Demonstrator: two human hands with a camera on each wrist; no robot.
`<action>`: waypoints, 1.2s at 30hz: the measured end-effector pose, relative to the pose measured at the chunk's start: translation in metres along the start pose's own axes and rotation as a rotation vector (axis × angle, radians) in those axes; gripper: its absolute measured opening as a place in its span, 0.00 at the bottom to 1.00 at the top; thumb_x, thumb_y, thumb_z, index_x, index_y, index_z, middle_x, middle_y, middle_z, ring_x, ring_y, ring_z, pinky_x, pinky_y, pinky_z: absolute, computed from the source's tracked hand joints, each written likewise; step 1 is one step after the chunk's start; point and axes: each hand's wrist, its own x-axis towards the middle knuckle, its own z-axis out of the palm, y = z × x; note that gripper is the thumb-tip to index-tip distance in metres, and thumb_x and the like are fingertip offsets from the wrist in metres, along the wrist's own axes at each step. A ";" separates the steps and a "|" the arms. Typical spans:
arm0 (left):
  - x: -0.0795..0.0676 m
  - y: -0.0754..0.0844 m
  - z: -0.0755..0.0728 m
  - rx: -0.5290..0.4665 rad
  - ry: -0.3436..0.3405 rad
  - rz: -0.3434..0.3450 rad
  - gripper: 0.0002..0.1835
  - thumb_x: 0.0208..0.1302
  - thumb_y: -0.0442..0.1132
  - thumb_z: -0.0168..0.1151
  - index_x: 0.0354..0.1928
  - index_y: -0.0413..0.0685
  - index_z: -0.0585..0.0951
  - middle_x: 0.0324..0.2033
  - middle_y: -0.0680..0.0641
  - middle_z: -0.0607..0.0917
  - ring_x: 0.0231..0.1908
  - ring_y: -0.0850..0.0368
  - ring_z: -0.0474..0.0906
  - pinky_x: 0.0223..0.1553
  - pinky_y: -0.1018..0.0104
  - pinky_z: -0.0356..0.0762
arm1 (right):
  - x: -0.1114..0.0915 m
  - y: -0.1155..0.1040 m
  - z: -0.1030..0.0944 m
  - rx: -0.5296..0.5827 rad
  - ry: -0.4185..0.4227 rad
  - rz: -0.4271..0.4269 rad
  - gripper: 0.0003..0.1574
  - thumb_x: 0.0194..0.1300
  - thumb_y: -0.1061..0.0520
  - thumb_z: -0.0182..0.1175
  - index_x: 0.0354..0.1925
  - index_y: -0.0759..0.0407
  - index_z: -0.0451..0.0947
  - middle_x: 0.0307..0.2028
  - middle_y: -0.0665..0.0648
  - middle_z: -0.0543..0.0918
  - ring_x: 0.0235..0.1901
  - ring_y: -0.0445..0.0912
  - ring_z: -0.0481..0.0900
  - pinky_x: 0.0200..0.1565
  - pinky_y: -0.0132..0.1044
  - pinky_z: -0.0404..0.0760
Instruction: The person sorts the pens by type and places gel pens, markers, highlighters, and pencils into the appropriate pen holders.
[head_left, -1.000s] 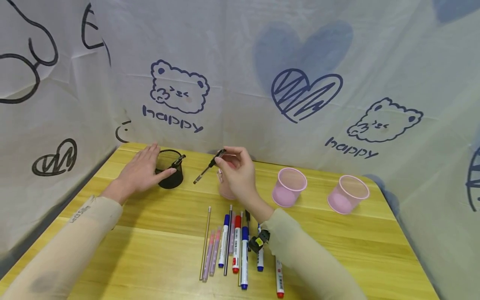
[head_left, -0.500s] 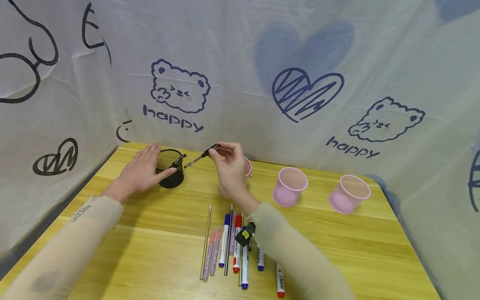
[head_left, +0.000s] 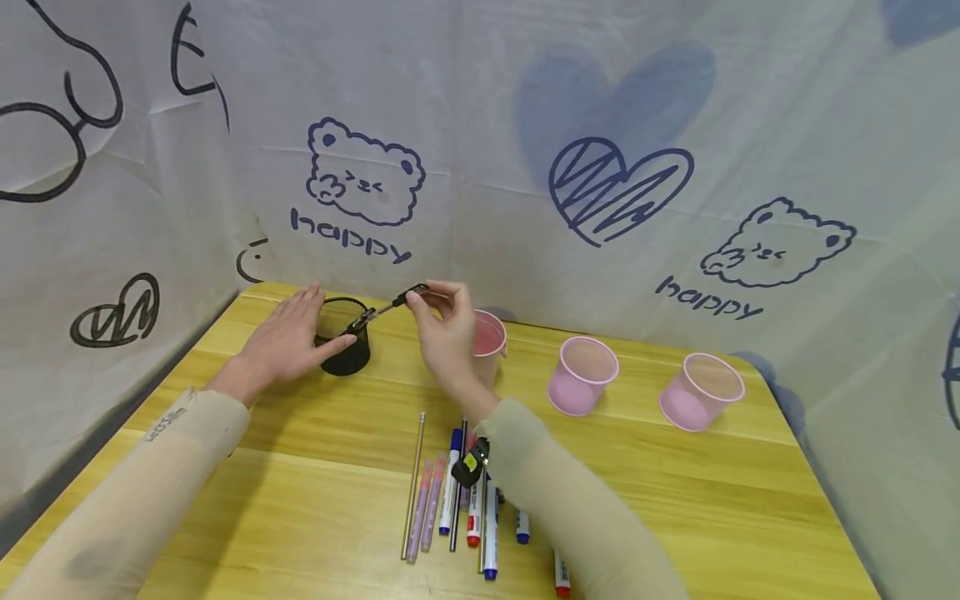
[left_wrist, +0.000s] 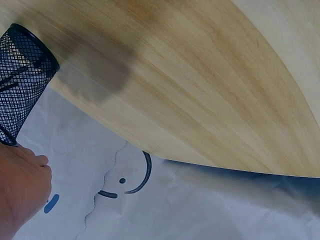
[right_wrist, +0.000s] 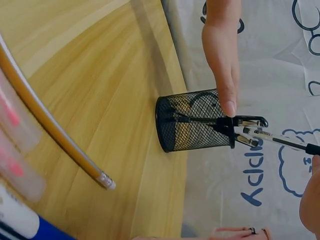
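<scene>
My left hand [head_left: 279, 337] lies against the left side of a black mesh pen holder [head_left: 347, 360], fingers straight and thumb stretched across the near rim. Black pens [right_wrist: 252, 120] stand in that holder, their clipped ends leaning out over the rim. My right hand [head_left: 447, 346] pinches a black gel pen [right_wrist: 287, 142] between thumb and fingers. The held pen slants down to the left, and its clear end overlaps the pens at the holder's rim. In the left wrist view the mesh holder shows at the left edge, the left hand [left_wrist: 22, 187] at its rim.
A pink cup [head_left: 489, 337] stands partly behind my right hand; two more pink cups, a middle one [head_left: 582, 379] and a right one [head_left: 699, 396], stand further right. Pencils [head_left: 412, 487], pink pens [head_left: 422, 512] and several markers [head_left: 491, 533] lie at the front. A printed cloth [head_left: 480, 100] hangs behind the table.
My right hand has moved left with the gel pen, bringing its end to the mesh holder's rim and uncovering more of the nearest pink cup. My left hand has stayed in place.
</scene>
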 end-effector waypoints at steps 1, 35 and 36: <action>0.000 0.000 0.000 0.000 0.000 0.000 0.60 0.72 0.76 0.41 0.80 0.27 0.44 0.81 0.28 0.43 0.80 0.30 0.39 0.79 0.37 0.37 | 0.000 0.001 0.001 -0.005 -0.001 0.000 0.18 0.69 0.74 0.62 0.54 0.75 0.69 0.49 0.67 0.79 0.48 0.50 0.84 0.56 0.40 0.86; 0.002 -0.001 0.003 0.004 0.006 -0.002 0.61 0.72 0.76 0.41 0.80 0.27 0.42 0.81 0.29 0.41 0.80 0.30 0.39 0.79 0.37 0.37 | 0.002 0.044 0.008 -0.718 -0.360 0.111 0.16 0.77 0.59 0.61 0.59 0.55 0.85 0.57 0.56 0.85 0.52 0.47 0.87 0.52 0.31 0.85; 0.002 -0.001 0.002 0.003 0.005 -0.003 0.60 0.72 0.76 0.42 0.80 0.27 0.43 0.81 0.29 0.42 0.80 0.30 0.39 0.79 0.37 0.37 | 0.002 0.044 0.007 -0.735 -0.396 0.096 0.18 0.77 0.59 0.61 0.62 0.56 0.84 0.58 0.57 0.85 0.52 0.48 0.87 0.53 0.31 0.85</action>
